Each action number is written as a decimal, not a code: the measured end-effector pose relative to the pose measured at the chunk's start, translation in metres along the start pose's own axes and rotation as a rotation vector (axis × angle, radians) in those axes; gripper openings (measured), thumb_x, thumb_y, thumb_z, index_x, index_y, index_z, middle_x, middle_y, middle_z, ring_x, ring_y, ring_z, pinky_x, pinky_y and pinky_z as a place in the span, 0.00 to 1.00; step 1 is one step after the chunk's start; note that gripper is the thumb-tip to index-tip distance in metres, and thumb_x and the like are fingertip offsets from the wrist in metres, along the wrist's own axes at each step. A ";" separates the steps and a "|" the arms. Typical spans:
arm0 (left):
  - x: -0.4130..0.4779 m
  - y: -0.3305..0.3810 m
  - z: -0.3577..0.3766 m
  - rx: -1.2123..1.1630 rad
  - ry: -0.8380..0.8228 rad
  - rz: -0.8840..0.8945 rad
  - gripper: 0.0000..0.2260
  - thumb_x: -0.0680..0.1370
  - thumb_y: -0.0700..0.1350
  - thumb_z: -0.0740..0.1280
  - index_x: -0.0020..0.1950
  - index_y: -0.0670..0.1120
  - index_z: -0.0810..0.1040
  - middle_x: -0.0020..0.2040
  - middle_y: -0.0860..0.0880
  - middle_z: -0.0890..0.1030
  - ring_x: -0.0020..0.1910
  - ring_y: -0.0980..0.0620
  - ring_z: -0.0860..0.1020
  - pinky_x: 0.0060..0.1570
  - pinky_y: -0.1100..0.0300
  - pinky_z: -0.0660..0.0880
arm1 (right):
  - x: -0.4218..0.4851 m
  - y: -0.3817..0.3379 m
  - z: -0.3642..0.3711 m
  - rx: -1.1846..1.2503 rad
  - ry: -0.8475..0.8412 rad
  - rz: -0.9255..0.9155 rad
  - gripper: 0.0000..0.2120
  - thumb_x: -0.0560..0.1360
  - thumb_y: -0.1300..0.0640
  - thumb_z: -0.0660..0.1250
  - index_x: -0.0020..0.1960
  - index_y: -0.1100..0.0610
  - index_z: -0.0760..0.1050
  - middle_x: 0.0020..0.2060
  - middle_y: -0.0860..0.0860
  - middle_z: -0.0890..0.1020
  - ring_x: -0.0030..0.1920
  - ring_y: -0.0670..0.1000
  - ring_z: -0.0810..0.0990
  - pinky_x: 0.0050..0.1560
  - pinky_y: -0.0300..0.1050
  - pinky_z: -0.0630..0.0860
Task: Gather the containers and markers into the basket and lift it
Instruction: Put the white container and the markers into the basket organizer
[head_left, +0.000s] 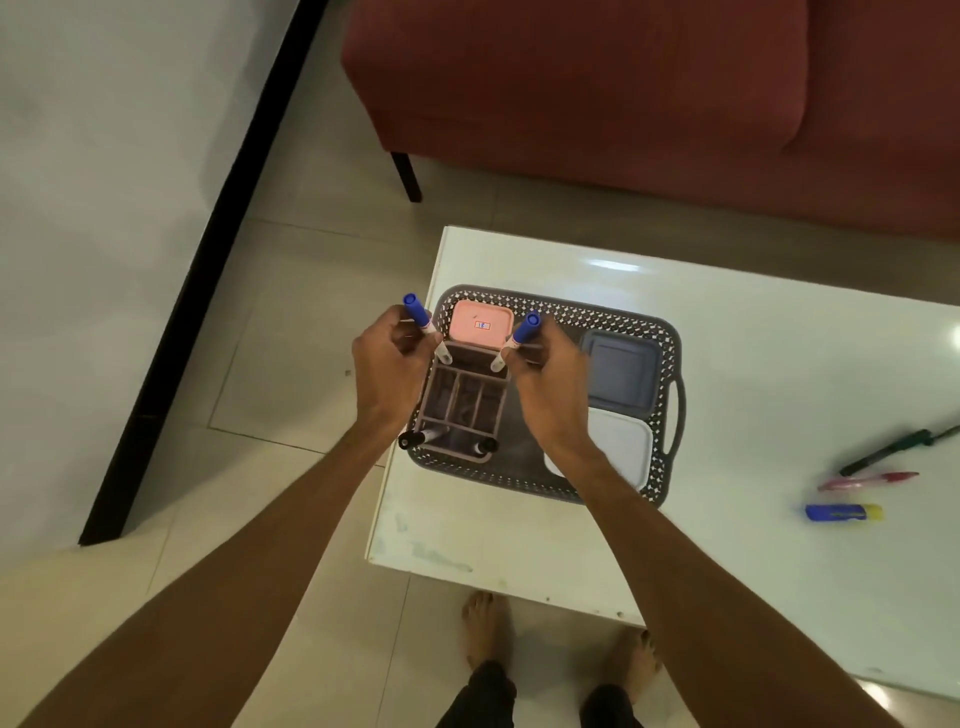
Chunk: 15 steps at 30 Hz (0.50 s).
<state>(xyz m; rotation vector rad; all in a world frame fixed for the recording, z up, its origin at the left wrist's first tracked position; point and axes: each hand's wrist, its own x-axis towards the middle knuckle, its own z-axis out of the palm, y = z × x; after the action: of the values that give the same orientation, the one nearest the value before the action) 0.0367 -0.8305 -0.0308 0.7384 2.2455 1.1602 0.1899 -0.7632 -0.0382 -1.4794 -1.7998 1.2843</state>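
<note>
over left end of basket (613, 315) | pinching blue marker (425, 326) in left grip (392, 371), second blue marker (521, 333) in right grip (550, 384) | near upright, caps up | divided caddy (462, 399) straight below, between grips

Dim, warm-grey indoor light, soft and slightly muddy.

Lit weakly and evenly, with barely any cast shadow on the glossy white tabletop (753, 374); glaring only in a pale streak near its far edge and in small bright patches at the right border and lower right corner. Sharpest around the left hand (395, 364) and right hand (550, 384) at centre, smeared on the red sofa (623, 93) and the grey wall (104, 156). Bent by the wide lens, with the black skirting strip (208, 260) leaning and the tabletop edges splaying toward the corners. Greenish over the floor tiles (291, 291).
</note>
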 end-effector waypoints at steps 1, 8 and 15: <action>0.002 -0.003 0.001 -0.006 -0.011 -0.007 0.11 0.74 0.39 0.74 0.56 0.42 0.81 0.47 0.47 0.86 0.46 0.52 0.85 0.57 0.48 0.81 | 0.001 0.003 0.005 -0.025 -0.011 -0.002 0.14 0.76 0.62 0.71 0.61 0.57 0.76 0.56 0.51 0.84 0.55 0.48 0.83 0.57 0.50 0.82; 0.010 -0.015 0.016 0.150 -0.102 0.008 0.10 0.74 0.41 0.74 0.53 0.43 0.80 0.46 0.47 0.86 0.45 0.50 0.85 0.56 0.49 0.81 | 0.006 0.015 0.023 -0.234 -0.022 0.004 0.15 0.75 0.60 0.72 0.61 0.57 0.77 0.57 0.51 0.84 0.56 0.49 0.81 0.55 0.39 0.76; 0.011 -0.017 0.019 0.327 -0.118 0.041 0.11 0.74 0.41 0.74 0.55 0.42 0.81 0.47 0.46 0.84 0.44 0.51 0.80 0.56 0.54 0.80 | 0.009 0.024 0.032 -0.332 -0.031 -0.010 0.14 0.74 0.62 0.73 0.59 0.57 0.78 0.55 0.52 0.82 0.55 0.51 0.80 0.54 0.39 0.74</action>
<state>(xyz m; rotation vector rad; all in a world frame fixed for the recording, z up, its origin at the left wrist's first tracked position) 0.0369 -0.8208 -0.0562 0.9563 2.3550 0.7514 0.1726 -0.7663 -0.0750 -1.6238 -2.1165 1.0440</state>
